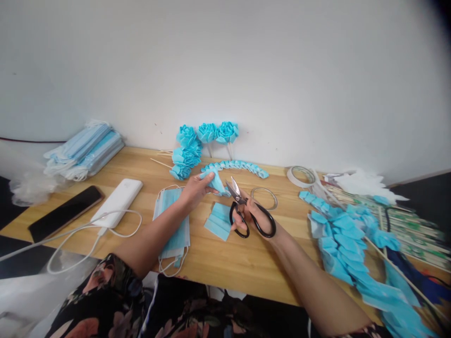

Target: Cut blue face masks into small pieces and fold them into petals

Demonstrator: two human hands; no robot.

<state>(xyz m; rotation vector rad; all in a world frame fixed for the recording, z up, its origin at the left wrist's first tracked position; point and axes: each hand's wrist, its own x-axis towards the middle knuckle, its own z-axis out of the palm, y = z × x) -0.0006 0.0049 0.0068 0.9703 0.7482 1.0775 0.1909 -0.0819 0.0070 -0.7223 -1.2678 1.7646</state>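
Black-handled and metal-bladed, one pair of scissors (240,200), held above the surface (225,267) by the grip of the right hand (255,212), points away and leftward along a diagonal axis, blades parted, near one light-blue piece (219,183) pinched in the grip of the left hand (196,190).

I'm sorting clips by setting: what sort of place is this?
Likely a small craft workspace, though whether at home I can't tell: blue flowers sit along the back of a wooden table, face masks are piled at the left, and the right hand holds scissors.
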